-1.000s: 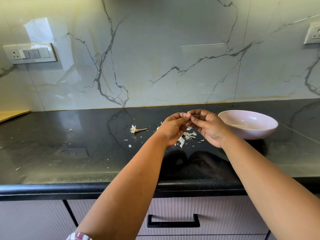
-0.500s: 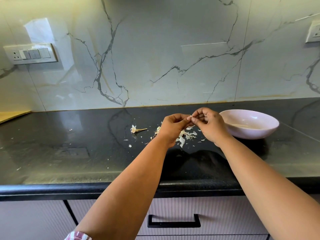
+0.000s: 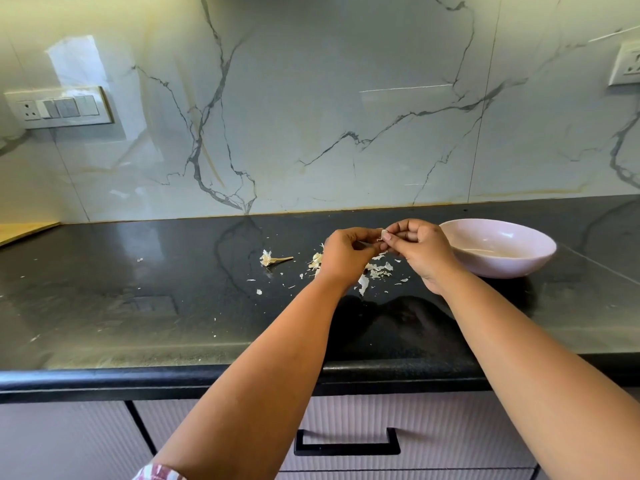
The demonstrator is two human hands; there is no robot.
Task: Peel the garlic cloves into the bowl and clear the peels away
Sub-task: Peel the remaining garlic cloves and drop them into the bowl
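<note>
Both hands meet above the black counter, holding one small garlic clove (image 3: 383,234) between their fingertips. My left hand (image 3: 346,252) has its fingers curled round the clove's left side. My right hand (image 3: 419,249) pinches the clove's pale tip with thumb and forefinger. Most of the clove is hidden by the fingers. Loose white peels (image 3: 379,268) lie scattered on the counter under the hands. A pale pink bowl (image 3: 540,252) stands just right of my right hand; its contents are hard to make out.
A bare garlic stem with root end (image 3: 273,259) lies left of the peels. Small peel flakes (image 3: 258,291) dot the black counter (image 3: 138,306). The marble wall stands behind, with a switch panel (image 3: 59,107) at left. A drawer handle (image 3: 346,443) is below the counter edge.
The hands have shifted slightly and parted a little, exposing a white bit of the clove between the fingertips. The bowl and peels have not moved.
</note>
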